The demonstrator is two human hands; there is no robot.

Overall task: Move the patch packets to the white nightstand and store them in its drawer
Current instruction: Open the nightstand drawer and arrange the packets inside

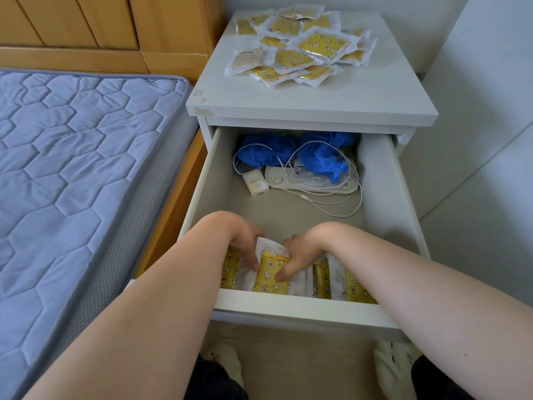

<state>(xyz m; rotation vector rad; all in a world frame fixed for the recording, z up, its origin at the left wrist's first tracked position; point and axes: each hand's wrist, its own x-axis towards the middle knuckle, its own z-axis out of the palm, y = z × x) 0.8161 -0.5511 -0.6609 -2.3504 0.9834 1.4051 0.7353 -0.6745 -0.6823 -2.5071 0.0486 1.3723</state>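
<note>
Several yellow patch packets (300, 46) in clear wrappers lie scattered on top of the white nightstand (317, 102). Its drawer (288, 308) is pulled out. More yellow packets (323, 277) stand on edge along the drawer's front. Both hands are down inside the drawer front. My left hand (245, 241) and my right hand (300, 252) pinch the same yellow packet (271, 274) from either side, holding it upright among the others.
At the drawer's back lie blue gloves (323, 160), a white cable (331, 197), a flat white device (288, 180) and a small white box (255, 183). A bed with a blue mattress (72, 168) stands to the left. A white wall panel (476, 140) is on the right.
</note>
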